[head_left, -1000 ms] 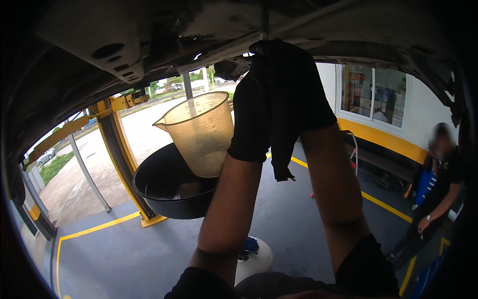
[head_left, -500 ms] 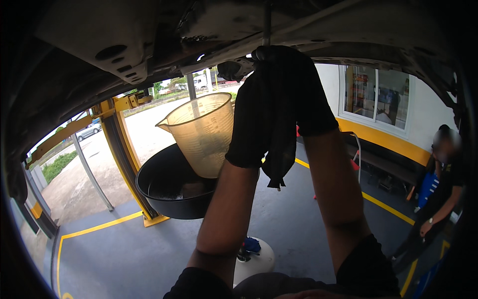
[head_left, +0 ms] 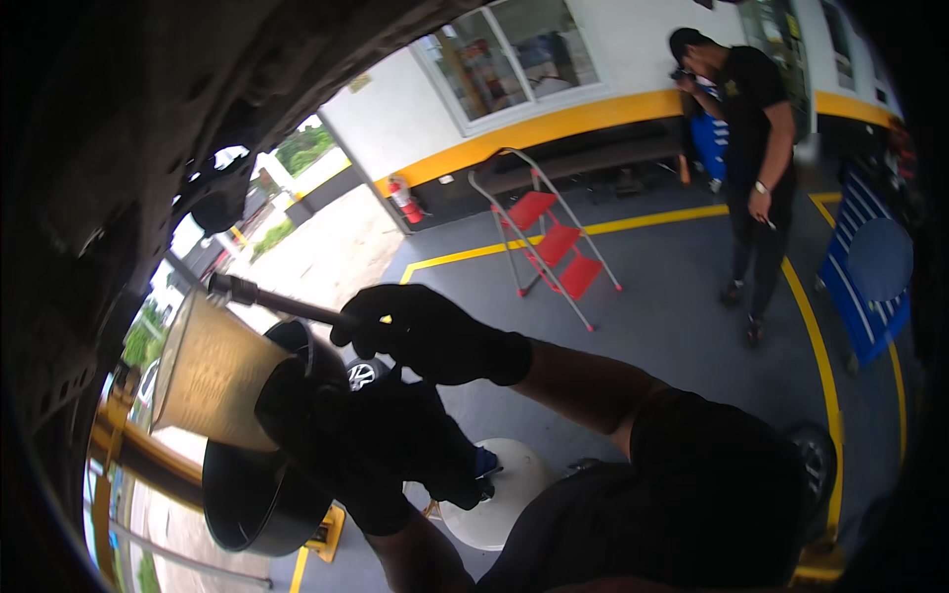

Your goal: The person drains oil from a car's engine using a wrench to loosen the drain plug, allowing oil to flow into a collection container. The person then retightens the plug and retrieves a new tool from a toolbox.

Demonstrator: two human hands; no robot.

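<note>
My right hand point(head_left: 425, 331), in a black glove, is closed round a metal extension bar point(head_left: 297, 303) with a socket on its far left end. Below and left of it, my black-gloved left hand point(head_left: 331, 435) appears closed on a dark, limp piece that looks like black cloth point(head_left: 445, 445); its fingers are hard to make out against it. Beside the left hand stands a translucent, yellowed measuring jug point(head_left: 213, 371), tilted in view. Under the jug sits a round black drain pan point(head_left: 262, 499), partly hidden by my left hand.
The car's dark underside point(head_left: 109, 178) fills the upper left. Below my hands is a white tank point(head_left: 514, 484). A red step ladder point(head_left: 554, 242), a fire extinguisher point(head_left: 403, 201), a person in black point(head_left: 756, 128) and a blue cart point(head_left: 870, 277) stand farther off. A yellow lift post point(head_left: 148, 455) is at left.
Both hands have come down from the car's underside, and the extension bar with its socket now shows in my right hand. The view has turned right and tilted.
</note>
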